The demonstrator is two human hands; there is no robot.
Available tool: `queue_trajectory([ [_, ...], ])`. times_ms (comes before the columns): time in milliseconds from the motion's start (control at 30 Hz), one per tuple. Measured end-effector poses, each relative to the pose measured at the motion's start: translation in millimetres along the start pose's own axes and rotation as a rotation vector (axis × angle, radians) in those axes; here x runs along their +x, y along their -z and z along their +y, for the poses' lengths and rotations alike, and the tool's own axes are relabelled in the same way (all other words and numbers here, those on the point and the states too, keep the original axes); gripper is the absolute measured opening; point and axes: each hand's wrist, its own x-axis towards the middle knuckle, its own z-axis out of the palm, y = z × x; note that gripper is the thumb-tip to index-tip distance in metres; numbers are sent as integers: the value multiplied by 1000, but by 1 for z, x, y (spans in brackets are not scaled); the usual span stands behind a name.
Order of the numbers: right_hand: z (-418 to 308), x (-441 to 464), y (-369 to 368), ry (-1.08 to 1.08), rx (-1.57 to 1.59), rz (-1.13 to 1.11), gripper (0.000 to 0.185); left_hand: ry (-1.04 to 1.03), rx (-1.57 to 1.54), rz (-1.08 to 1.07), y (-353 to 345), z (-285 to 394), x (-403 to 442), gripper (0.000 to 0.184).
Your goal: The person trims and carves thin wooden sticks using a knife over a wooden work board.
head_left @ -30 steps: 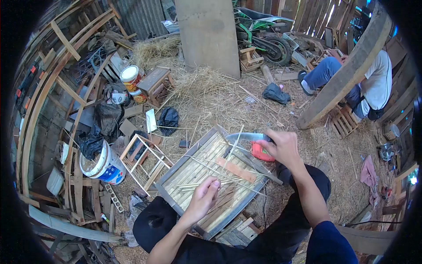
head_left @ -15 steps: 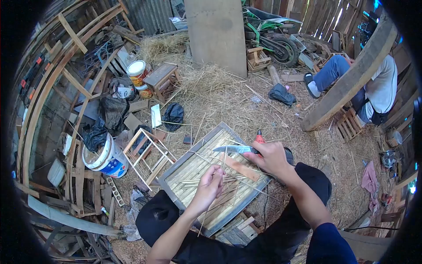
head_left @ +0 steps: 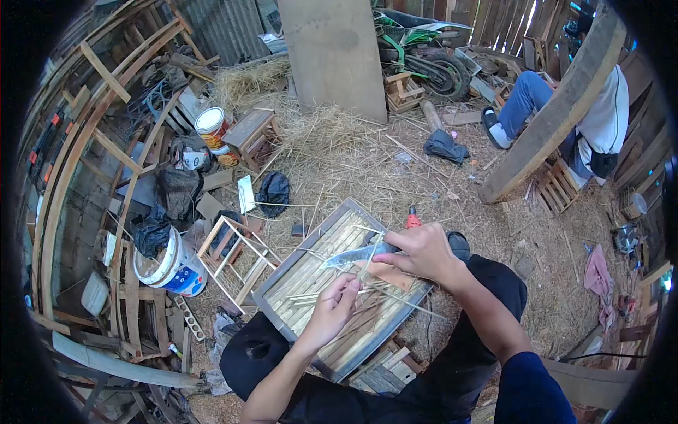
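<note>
My right hand [head_left: 424,253] is closed around the handle of a knife [head_left: 347,256], its blade pointing left above a small slatted table [head_left: 272,286] with a grey frame. Just below the blade, my left hand [head_left: 335,305] pinches a thin bamboo strip [head_left: 364,268], which stands up toward the knife. The blade lies beside or against this strip; exact contact cannot be made out. Several loose thin strips [head_left: 304,297] and a flat brown piece [head_left: 393,275] lie on the tabletop. A red-handled tool [head_left: 413,218] shows just beyond my right hand.
Straw and shavings cover the floor [head_left: 332,162]. At left are a white bucket [head_left: 185,272], a wooden frame [head_left: 240,258] and a black bag [head_left: 273,194]. A slanted post [head_left: 551,134] rises at right, with a seated person [head_left: 604,116] behind it. A motorbike [head_left: 431,60] stands at the back.
The knife and my right hand have moved left and slightly down, bringing the blade over the strip near my left hand. The whole view has shifted slightly.
</note>
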Motion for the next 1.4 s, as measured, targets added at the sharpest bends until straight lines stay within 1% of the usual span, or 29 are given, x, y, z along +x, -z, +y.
queue_trajectory([
  [33,3,-4,-1,-20,7,-1,44,9,21,-7,1,1,-2,23],
  [100,10,-9,-4,-52,25,-2,43,62,-42,-8,6,2,-6,23],
  [133,11,-11,1,-66,-27,8,42,85,-74,-9,9,2,-8,23],
  [233,20,-21,-5,-80,-25,-24,39,118,-71,-17,18,2,-13,22],
  [333,32,-25,-14,-336,-29,141,38,164,-69,6,24,3,-21,21],
  [433,66,-24,16,-492,-175,149,37,196,-162,-13,31,-1,-33,20],
  [467,64,-26,14,-376,-185,221,36,203,-178,13,32,-2,-32,20],
  [567,35,-34,4,-388,-34,83,34,223,-228,86,35,-3,-26,20],
  [600,27,-36,-4,-369,29,99,34,229,-243,94,36,-4,-25,20],
  [700,15,-32,-10,-296,64,-22,33,199,-242,74,28,2,-19,20],
  [833,1,-24,-21,-322,316,-16,36,158,-277,29,20,5,-9,19],
  [867,-5,-21,-18,-340,379,-61,36,157,-295,12,19,4,-5,18],
  [967,-24,-14,-27,-418,720,-85,34,150,-305,-19,12,1,2,15],
  [1000,-24,-13,-32,-420,825,-188,27,141,-283,-19,7,1,4,14],
  [1100,-29,-6,-40,-409,935,-180,25,136,-269,-41,-2,1,8,13],
  [1133,-29,-3,-37,-542,1034,-250,22,126,-276,-54,-2,-1,10,13],
  [1233,-21,9,-23,-559,1096,-23,20,99,-236,-68,-2,2,10,16],
  [1267,-6,7,-35,-510,1057,103,18,79,-196,-64,-2,2,7,17],
  [1367,16,6,-14,-692,1074,240,19,14,-47,-66,3,-4,3,20],
  [1400,15,6,-1,-772,1059,202,20,-6,7,-69,5,-7,2,20],
])
